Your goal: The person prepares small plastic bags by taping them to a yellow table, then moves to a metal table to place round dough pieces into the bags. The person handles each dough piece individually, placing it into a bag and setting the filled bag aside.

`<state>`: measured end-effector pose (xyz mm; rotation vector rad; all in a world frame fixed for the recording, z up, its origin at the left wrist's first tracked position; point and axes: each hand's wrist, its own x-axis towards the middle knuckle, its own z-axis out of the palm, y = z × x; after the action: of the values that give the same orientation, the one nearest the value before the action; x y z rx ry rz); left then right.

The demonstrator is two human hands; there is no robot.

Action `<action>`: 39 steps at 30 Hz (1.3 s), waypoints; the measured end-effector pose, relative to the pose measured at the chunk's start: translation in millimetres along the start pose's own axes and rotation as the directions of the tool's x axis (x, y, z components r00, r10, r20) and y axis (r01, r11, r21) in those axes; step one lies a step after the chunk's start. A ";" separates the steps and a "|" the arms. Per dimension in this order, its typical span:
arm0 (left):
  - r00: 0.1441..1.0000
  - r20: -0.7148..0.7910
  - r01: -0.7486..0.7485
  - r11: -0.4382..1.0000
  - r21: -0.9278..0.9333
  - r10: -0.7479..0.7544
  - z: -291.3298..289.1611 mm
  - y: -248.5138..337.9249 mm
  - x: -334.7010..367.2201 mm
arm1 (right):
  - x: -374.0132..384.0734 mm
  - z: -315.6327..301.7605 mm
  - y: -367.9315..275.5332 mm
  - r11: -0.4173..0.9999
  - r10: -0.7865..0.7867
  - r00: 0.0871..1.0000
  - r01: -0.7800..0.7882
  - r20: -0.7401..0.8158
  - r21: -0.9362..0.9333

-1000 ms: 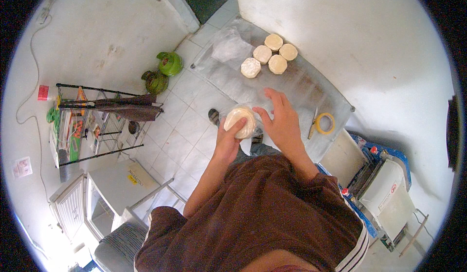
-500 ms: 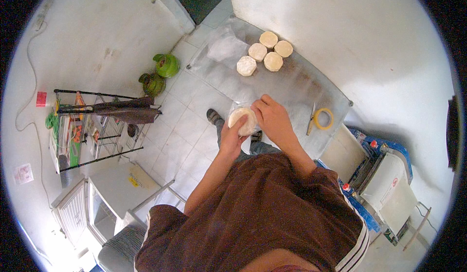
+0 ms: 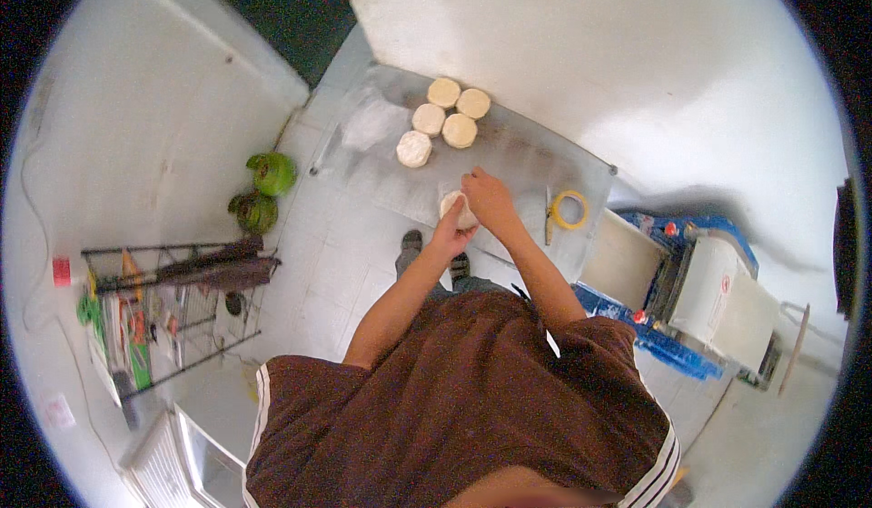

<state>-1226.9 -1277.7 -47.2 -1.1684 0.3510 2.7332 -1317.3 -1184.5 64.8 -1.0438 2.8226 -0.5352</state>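
Before me, over the near edge of the grey metal table (image 3: 522,158), my left hand (image 3: 450,232) is wrapped around a thick, pale dough round (image 3: 450,202) in a clear plastic bag. The round is tilted and partly covered by my fingers. Fingers bunched, my right hand (image 3: 490,201) pinches at the far right side of the bag; the plastic between its fingertips is too fine to make out well. Farther back on the table sit several similar cream rounds (image 3: 460,131). The nearest left one (image 3: 413,149) looks shiny and whiter, as if wrapped.
Clear plastic bags (image 3: 372,124) lie at the table's left. Scissors (image 3: 549,226) and a yellow tape roll (image 3: 557,214) rest at its right. A blue and white machine (image 3: 722,299) stands at right. Green gas cylinders (image 3: 272,174) and a wire rack (image 3: 186,294) are at left.
The view has turned, so the table and rounds appear farther left. The held round is now tipped more edge-on, and my hands are closer together over it.
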 end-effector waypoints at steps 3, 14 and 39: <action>0.998 -0.031 0.050 0.996 0.078 -0.048 -1.0 -4.3 29.2 | 5.6 15.2 22.1 0.997 0.050 0.999 -0.049 0.016 -0.067; 0.876 0.013 -0.024 0.017 1.000 0.481 31.1 32.7 24.1 | -16.5 9.9 18.9 0.814 0.577 0.805 -0.556 -0.134 0.168; 0.856 0.443 -0.264 -0.511 0.818 0.268 72.3 57.0 9.4 | -11.1 4.4 7.6 0.575 0.797 0.548 -0.817 0.253 -0.044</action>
<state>-1296.3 -1312.6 3.2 -0.2960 2.6844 1.0942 -1312.7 -1173.2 57.5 0.2831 2.6078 -0.3510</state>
